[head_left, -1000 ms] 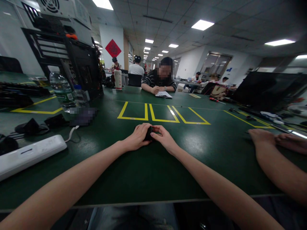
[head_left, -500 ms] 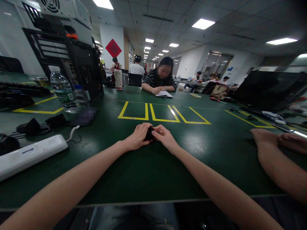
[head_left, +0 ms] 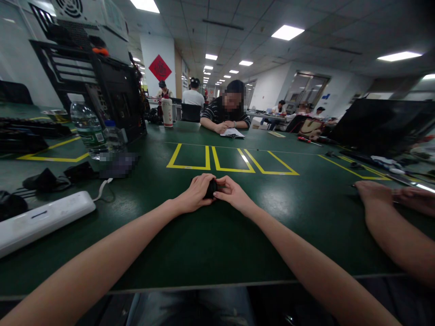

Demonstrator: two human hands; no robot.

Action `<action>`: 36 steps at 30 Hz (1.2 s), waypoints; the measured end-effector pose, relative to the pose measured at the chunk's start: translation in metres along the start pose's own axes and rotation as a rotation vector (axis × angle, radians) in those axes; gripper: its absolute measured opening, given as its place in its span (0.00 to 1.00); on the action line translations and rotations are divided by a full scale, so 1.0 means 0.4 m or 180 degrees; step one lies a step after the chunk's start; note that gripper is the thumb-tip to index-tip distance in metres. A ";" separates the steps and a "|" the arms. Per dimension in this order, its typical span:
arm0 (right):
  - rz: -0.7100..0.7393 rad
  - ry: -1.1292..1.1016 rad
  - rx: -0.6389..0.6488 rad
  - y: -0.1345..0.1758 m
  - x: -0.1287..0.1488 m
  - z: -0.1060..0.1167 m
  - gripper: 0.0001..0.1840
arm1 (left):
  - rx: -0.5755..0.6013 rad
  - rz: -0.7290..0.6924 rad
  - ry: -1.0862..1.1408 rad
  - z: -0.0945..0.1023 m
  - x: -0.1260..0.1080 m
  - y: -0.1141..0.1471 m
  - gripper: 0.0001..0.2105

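A small dark, rounded object [head_left: 210, 189] sits between my hands over the green table [head_left: 204, 253], near the middle of the head view. My left hand [head_left: 197, 192] is wrapped round its left side and hides much of it, so its kind cannot be made out. My right hand [head_left: 231, 192] meets it from the right, thumb and fingertips at its right face. Just beyond my hands lie three outlines of yellow tape [head_left: 234, 171] on the tabletop.
At left are a white power strip [head_left: 50, 222], water bottles [head_left: 86, 127] and an open computer case [head_left: 115, 95]. A co-worker's hands [head_left: 377, 192] rest at the right edge, below a dark monitor [head_left: 380, 122]. Across the table a person [head_left: 226, 108] leans over a clipboard [head_left: 233, 133].
My right thumb has shifted down a little on the dark object, showing more of its face. My left hand stays in place round it.
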State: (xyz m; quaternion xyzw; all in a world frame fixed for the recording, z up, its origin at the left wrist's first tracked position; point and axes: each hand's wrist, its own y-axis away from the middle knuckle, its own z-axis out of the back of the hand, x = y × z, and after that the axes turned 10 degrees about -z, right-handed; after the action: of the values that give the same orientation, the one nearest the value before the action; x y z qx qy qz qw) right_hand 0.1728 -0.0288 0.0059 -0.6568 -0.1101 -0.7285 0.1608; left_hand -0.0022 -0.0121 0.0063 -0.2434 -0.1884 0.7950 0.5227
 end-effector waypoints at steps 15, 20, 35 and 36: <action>-0.0199 0.0063 -0.0233 -0.006 -0.003 0.000 0.17 | 0.0031 0.0022 0.0012 0.002 -0.001 -0.002 0.26; 0.0018 0.0057 -0.0061 -0.003 -0.003 0.002 0.18 | 0.0002 0.0016 -0.0017 -0.005 0.005 0.000 0.26; -0.0144 0.0219 -0.0291 -0.015 -0.011 -0.001 0.18 | 0.0022 0.0098 0.0036 -0.001 0.002 -0.004 0.25; -0.0110 0.0199 -0.0237 -0.014 -0.010 -0.001 0.18 | 0.0026 0.0104 0.0043 -0.001 0.002 -0.003 0.25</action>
State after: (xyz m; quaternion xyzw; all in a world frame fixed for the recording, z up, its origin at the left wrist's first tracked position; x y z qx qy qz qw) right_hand 0.1708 -0.0235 0.0021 -0.6372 -0.0893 -0.7549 0.1270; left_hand -0.0013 -0.0109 0.0067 -0.2497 -0.1776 0.8026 0.5119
